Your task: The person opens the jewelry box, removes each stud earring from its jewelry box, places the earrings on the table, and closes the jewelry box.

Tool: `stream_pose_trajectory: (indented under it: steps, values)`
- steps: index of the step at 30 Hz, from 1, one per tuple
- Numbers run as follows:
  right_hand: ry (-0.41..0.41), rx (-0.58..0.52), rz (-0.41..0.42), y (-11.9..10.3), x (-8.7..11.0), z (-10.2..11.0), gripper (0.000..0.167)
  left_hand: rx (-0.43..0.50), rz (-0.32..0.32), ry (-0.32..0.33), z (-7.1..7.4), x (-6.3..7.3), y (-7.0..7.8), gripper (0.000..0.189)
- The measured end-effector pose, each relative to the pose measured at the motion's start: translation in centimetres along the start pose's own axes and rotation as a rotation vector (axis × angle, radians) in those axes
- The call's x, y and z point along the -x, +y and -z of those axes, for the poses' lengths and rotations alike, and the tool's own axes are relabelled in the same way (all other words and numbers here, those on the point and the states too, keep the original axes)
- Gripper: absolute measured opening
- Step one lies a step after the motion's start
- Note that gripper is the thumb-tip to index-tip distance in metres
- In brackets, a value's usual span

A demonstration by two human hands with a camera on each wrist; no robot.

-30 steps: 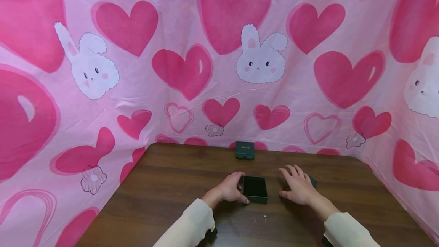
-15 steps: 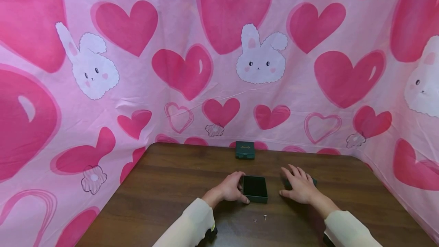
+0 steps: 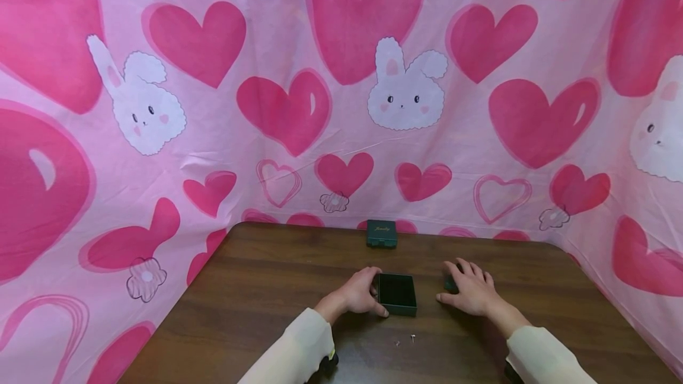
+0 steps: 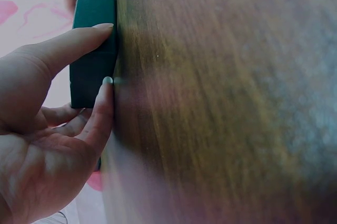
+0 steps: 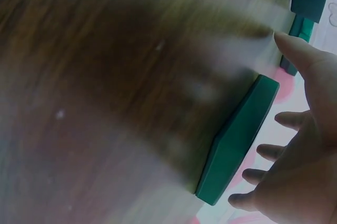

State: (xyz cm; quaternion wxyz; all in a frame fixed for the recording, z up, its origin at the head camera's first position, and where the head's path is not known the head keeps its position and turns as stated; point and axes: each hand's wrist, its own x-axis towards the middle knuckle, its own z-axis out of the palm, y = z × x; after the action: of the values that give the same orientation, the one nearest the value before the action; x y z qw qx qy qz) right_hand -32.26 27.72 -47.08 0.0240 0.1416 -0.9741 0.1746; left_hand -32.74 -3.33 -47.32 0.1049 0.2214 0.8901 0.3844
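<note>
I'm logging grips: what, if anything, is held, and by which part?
The left hand holds the open dark green box by its left side, thumb against the near wall. The right hand hovers over the green lid, holding nothing.

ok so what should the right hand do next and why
I'd probably have the right hand close its fingers on the flat green piece beneath it: the right wrist view shows the piece near them, apparently not gripped, while the left hand holds the open green box.
</note>
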Motion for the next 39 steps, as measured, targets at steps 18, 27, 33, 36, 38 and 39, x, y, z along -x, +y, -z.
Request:
stream_pose_trajectory:
  steps: [18,27,33,36,38,39]
  values:
    - [-0.055,-0.009,-0.111,0.5,-0.3,0.6,0.098,0.024,0.017,-0.002,0.0,0.1,0.2,0.075]
    - [-0.058,0.045,-0.099,0.8,-0.1,0.6,0.082,0.015,0.018,-0.005,0.0,0.1,0.1,0.075]
    - [-0.067,0.025,-0.117,1.0,-0.1,0.5,0.082,0.01,0.017,-0.001,0.0,0.2,0.2,0.076]
    - [-0.073,0.013,-0.127,1.0,-0.2,0.6,0.082,0.011,0.019,-0.002,0.0,0.2,0.2,0.077]
    - [-0.075,0.011,-0.127,1.1,-0.2,0.6,0.083,0.007,0.016,-0.001,0.0,0.2,0.2,0.076]
    - [-0.074,0.012,-0.127,1.1,-0.3,0.7,0.083,0.006,0.015,-0.001,0.0,0.2,0.2,0.076]
